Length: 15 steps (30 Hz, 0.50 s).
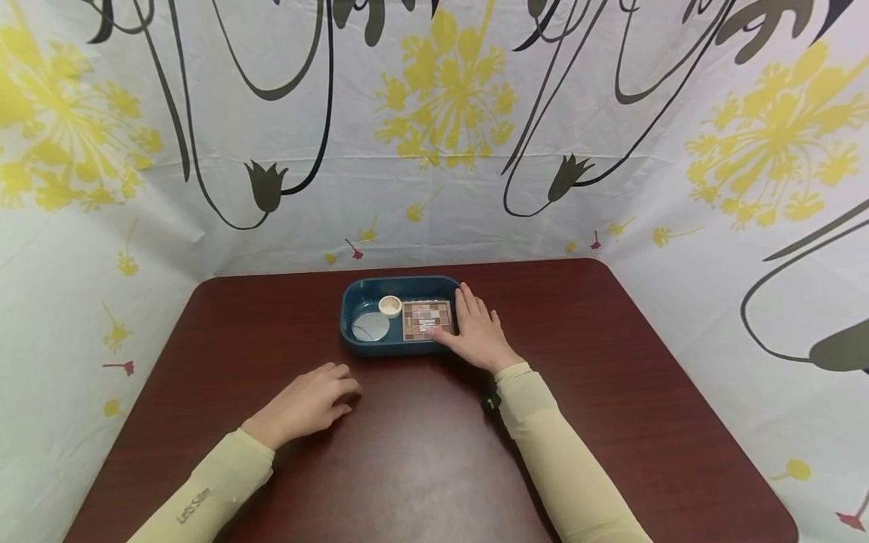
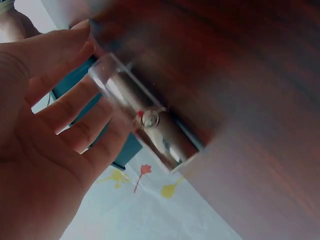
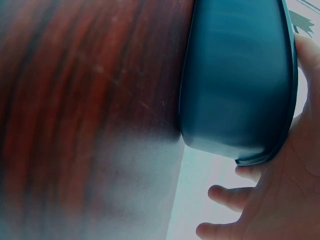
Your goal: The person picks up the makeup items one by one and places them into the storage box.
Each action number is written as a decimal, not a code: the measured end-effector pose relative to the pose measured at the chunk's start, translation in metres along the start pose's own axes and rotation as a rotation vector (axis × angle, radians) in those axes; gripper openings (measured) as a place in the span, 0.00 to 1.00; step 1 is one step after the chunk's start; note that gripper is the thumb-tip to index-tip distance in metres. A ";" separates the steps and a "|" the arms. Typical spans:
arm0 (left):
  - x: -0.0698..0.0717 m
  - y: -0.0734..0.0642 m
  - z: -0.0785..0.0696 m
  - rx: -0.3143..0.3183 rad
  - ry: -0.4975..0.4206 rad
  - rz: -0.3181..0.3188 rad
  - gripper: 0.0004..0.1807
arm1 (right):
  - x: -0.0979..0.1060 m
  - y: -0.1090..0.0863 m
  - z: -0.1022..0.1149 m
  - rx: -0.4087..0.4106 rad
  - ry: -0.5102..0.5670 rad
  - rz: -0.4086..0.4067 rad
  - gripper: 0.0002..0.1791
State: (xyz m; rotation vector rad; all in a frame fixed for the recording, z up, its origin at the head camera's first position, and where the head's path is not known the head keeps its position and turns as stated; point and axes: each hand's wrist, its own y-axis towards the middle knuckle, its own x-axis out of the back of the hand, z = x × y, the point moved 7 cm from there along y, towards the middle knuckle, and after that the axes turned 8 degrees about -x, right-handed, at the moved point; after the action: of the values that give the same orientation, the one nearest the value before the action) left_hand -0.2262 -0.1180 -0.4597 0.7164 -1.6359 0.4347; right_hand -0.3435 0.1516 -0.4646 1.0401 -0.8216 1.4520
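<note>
In the head view a blue tray (image 1: 397, 350) holds an eyeshadow palette (image 1: 417, 311), a small round cream-coloured container (image 1: 390, 305) and a round mirror-like disc (image 1: 370, 327). My right hand (image 1: 478, 332) rests at the tray's right end, fingers straight along the outside, thumb over the front rim by the palette. My left hand (image 1: 308, 403) is low over the table, front left of the tray. The left wrist view shows a clear tube with a shiny metallic core (image 2: 150, 117) on its side at my fingers, my thumb apart from it. From above, the hand hides this tube.
The dark red-brown table (image 1: 407, 467) has rounded corners. A white patterned sheet (image 1: 421, 226) hangs behind it and along both sides. A small black device (image 1: 491, 403) sits under my right wrist.
</note>
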 end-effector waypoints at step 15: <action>0.004 -0.011 0.010 0.043 0.022 0.006 0.18 | 0.002 -0.002 0.003 0.004 0.007 -0.004 0.62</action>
State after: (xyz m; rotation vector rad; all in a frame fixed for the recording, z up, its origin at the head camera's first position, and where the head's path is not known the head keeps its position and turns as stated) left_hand -0.2262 -0.1336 -0.4593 0.7367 -1.6123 0.4817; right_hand -0.3413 0.1503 -0.4615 1.0384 -0.8115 1.4542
